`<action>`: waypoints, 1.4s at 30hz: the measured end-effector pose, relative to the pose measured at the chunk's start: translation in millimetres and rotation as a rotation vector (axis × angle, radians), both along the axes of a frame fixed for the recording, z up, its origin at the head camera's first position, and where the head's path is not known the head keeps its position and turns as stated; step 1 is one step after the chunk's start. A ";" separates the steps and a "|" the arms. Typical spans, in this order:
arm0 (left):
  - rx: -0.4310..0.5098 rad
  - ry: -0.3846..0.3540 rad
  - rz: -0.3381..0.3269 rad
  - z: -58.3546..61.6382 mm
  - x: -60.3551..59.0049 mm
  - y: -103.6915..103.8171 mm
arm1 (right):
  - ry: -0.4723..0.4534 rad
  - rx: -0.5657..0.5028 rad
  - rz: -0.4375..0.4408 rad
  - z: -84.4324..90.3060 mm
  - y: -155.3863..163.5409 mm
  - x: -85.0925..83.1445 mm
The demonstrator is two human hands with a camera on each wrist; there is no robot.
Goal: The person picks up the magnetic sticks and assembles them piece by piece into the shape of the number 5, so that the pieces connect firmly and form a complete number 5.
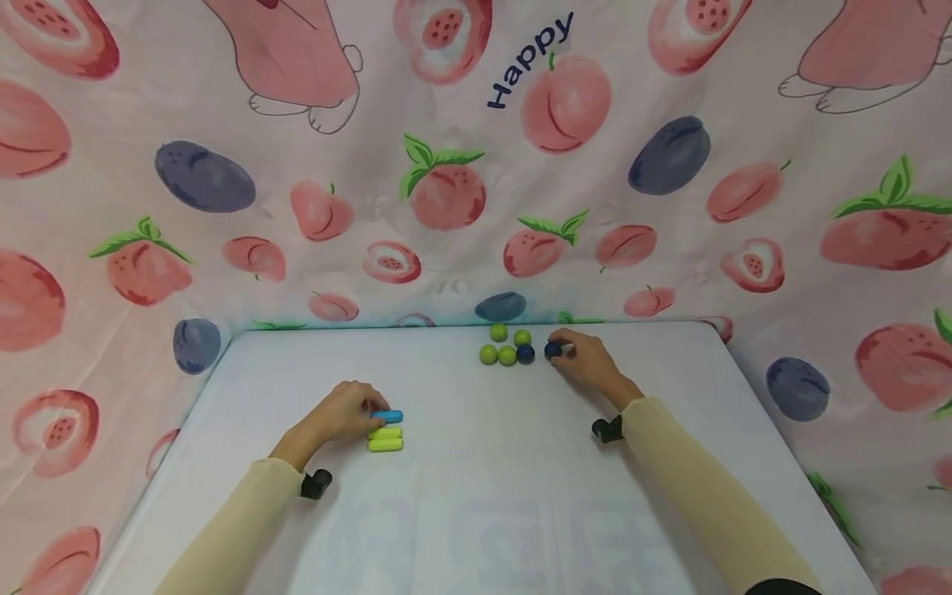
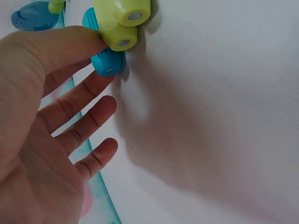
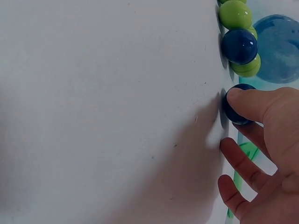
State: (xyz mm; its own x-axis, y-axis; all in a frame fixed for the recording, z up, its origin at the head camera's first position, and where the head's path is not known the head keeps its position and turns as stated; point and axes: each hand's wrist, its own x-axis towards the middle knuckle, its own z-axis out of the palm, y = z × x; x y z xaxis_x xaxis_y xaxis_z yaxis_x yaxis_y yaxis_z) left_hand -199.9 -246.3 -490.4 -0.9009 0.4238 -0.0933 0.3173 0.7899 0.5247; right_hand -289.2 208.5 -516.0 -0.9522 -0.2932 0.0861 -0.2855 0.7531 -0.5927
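A blue capsule-shaped piece lies on the white table, with two green pieces stacked side by side just nearer to me. My left hand pinches the blue piece's left end between thumb and index finger, and the other fingers stay spread. Near the table's far edge my right hand holds a dark blue ball between thumb and index finger. To its left sit several green balls and another dark blue ball.
A pink cloth printed with peaches and plums hangs round the table's back and sides. Bare white tabletop spreads between and in front of my hands.
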 end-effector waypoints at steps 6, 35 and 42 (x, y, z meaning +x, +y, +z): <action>0.008 -0.007 -0.002 1.6 -1.4 1.5 | -0.029 -0.004 -0.004 1.9 1.5 2.2; 0.076 0.048 0.000 3.8 -10.5 34.8 | -0.074 -0.047 0.060 9.8 -15.6 54.1; 0.098 0.062 -0.010 1.9 -12.8 52.6 | -0.096 -0.082 0.068 7.1 -23.6 67.8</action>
State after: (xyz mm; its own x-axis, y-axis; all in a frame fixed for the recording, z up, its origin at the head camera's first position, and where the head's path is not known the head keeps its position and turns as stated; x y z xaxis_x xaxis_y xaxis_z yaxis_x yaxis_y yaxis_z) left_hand -212.7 -193.7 -488.5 -0.8995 0.4370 0.0050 0.3591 0.7326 0.5782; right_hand -221.3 184.9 -508.9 -0.9354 -0.3528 0.0219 -0.2730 0.6819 -0.6786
